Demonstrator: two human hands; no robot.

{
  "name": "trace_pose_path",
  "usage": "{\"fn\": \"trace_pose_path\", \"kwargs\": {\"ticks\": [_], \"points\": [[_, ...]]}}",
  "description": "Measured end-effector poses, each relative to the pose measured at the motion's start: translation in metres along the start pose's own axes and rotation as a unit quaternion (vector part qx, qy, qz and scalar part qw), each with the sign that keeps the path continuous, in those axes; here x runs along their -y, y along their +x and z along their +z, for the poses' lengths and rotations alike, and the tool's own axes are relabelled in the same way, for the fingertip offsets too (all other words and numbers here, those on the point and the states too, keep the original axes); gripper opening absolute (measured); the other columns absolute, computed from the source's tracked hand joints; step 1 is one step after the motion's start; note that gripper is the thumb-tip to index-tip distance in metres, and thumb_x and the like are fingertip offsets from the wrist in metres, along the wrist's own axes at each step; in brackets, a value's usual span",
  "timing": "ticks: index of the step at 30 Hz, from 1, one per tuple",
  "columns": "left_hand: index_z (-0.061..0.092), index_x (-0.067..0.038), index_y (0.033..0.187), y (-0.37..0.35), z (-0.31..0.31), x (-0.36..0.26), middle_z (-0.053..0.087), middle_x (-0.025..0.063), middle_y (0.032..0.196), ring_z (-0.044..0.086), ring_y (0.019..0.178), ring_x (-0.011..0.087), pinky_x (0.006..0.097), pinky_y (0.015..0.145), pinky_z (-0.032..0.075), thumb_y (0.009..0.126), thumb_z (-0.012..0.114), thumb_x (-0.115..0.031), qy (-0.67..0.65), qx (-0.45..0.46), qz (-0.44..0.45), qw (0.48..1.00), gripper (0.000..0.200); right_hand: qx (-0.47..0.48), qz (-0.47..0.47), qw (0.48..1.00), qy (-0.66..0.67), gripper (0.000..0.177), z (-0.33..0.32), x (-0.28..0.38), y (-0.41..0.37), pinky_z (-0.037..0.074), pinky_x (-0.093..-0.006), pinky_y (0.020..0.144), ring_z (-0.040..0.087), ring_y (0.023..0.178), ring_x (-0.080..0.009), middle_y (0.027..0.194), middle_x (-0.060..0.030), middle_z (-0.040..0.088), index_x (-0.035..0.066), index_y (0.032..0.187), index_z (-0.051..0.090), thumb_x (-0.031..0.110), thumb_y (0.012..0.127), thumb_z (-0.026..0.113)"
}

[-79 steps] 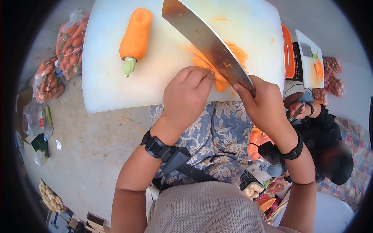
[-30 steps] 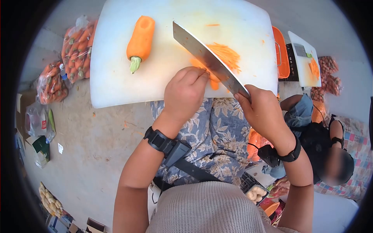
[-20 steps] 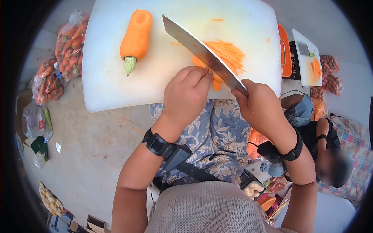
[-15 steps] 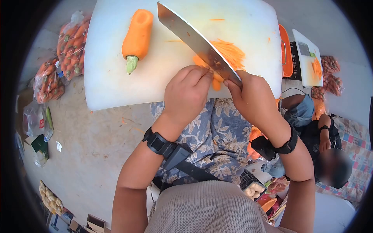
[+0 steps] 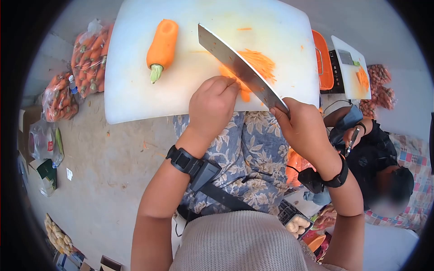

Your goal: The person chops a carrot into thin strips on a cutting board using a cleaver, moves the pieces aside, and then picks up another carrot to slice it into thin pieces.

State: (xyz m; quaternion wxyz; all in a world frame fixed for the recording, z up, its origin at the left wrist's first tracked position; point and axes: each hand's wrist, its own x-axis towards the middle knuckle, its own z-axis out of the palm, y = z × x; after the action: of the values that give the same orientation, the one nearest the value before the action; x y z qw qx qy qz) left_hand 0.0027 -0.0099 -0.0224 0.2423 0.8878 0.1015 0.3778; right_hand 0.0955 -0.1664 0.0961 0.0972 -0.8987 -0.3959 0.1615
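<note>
My right hand (image 5: 299,121) grips the handle end of a broad-bladed cleaver (image 5: 242,67), its blade slanting up and left over the white cutting board (image 5: 131,99). Under and beside the blade lie flat carrot slices (image 5: 244,95). My left hand (image 5: 211,101) rests at their left side, fingers curled and fingertips pressed down on them; the exact contact is partly hidden. Beyond the blade, a heap of thin carrot shreds (image 5: 258,62) is spread on the board. A whole peeled carrot (image 5: 162,44) with a green stem stub lies at the board's left.
Bags of carrots (image 5: 92,58) stand on the floor at left. An orange basket (image 5: 322,61) sits right of the board, near a second cutting board (image 5: 350,83) with shreds. Another person (image 5: 375,149) sits at right, holding a tool. Potatoes (image 5: 297,224) lie in a black crate below.
The cleaver and my right hand have shifted down, the handle end now nearer the board's front edge. My left hand stays at the slices. The other person's hand has risen with a tool.
</note>
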Motion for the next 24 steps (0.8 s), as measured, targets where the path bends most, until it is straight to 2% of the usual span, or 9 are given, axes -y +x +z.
{"fn": "trace_pose_path", "kwargs": {"ticks": [4,6,9,11,14,17,22,24], "points": [[0.071,-0.005,0.088,-0.001,-0.001,0.001,0.068,0.0063,0.091,0.064,0.086,0.0248,0.0348,0.074,0.053,0.076,0.071,-0.005,-0.01,0.001,-0.001,1.0,0.012,0.027,0.015,0.999,-0.016,0.025,0.001,0.002,0.003,0.049,-0.0483,0.059,0.061,0.063,-0.0426,0.063,-0.0235,0.059,-0.002,0.077,0.06,0.02,0.089,0.061],[0.069,-0.004,0.091,-0.001,-0.001,0.0,0.067,0.0056,0.093,0.063,0.092,0.0241,0.0336,0.077,0.054,0.076,0.063,-0.005,0.003,0.014,0.005,1.0,0.016,0.037,0.014,0.999,-0.02,0.024,-0.004,0.004,0.005,0.049,-0.048,0.061,0.061,0.064,-0.0425,0.064,-0.0239,0.06,-0.002,0.078,0.061,0.019,0.089,0.062],[0.069,-0.004,0.091,-0.001,-0.002,-0.002,0.067,0.0058,0.094,0.063,0.092,0.0239,0.0336,0.078,0.054,0.075,0.063,-0.005,-0.002,0.03,-0.003,1.0,0.017,0.049,0.002,0.999,-0.017,0.022,-0.007,-0.001,0.012,0.049,-0.0475,0.063,0.062,0.067,-0.0424,0.066,-0.0247,0.06,-0.003,0.079,0.062,0.018,0.087,0.062],[0.07,-0.004,0.09,0.0,-0.002,-0.002,0.068,0.0055,0.093,0.064,0.09,0.0238,0.0339,0.076,0.053,0.076,0.066,-0.005,-0.006,0.025,-0.01,1.0,0.014,0.055,-0.011,0.998,-0.008,0.021,-0.008,0.0,0.017,0.049,-0.0471,0.064,0.062,0.068,-0.0422,0.067,-0.0251,0.061,-0.003,0.08,0.063,0.017,0.087,0.063],[0.071,-0.004,0.088,-0.001,0.001,-0.003,0.068,0.0053,0.091,0.064,0.087,0.0237,0.0342,0.075,0.053,0.076,0.07,-0.005,-0.005,0.017,-0.017,1.0,0.012,0.087,0.038,0.995,-0.021,0.021,-0.009,0.012,0.023,0.049,-0.0467,0.065,0.062,0.07,-0.042,0.069,-0.0254,0.061,-0.004,0.08,0.063,0.017,0.086,0.063],[0.071,-0.004,0.089,0.001,0.001,-0.002,0.068,0.0056,0.091,0.064,0.087,0.024,0.034,0.075,0.053,0.077,0.069,-0.005,0.0,0.013,-0.012,1.0,0.012,0.081,0.034,0.996,-0.02,0.021,-0.001,0.012,0.03,0.049,-0.0467,0.065,0.062,0.07,-0.042,0.069,-0.0252,0.061,-0.004,0.08,0.063,0.017,0.086,0.063],[0.07,-0.005,0.092,0.001,-0.001,-0.002,0.068,0.0066,0.091,0.064,0.088,0.0249,0.0343,0.075,0.053,0.077,0.069,-0.005,0.006,0.02,0.0,1.0,0.015,0.007,-0.017,1.0,0.011,0.022,0.018,0.01,0.041,0.05,-0.0466,0.065,0.062,0.069,-0.0418,0.07,-0.0249,0.062,-0.004,0.081,0.063,0.018,0.085,0.063],[0.07,-0.004,0.093,-0.001,-0.001,-0.002,0.067,0.0077,0.092,0.064,0.089,0.0268,0.0359,0.077,0.052,0.078,0.069,-0.006,-0.013,0.03,-0.021,0.999,0.015,-0.008,-0.004,0.999,0.042,0.023,0.02,0.008,0.04,0.049,-0.0462,0.064,0.062,0.068,-0.0416,0.069,-0.0247,0.061,-0.004,0.08,0.063,0.018,0.086,0.063]]}}
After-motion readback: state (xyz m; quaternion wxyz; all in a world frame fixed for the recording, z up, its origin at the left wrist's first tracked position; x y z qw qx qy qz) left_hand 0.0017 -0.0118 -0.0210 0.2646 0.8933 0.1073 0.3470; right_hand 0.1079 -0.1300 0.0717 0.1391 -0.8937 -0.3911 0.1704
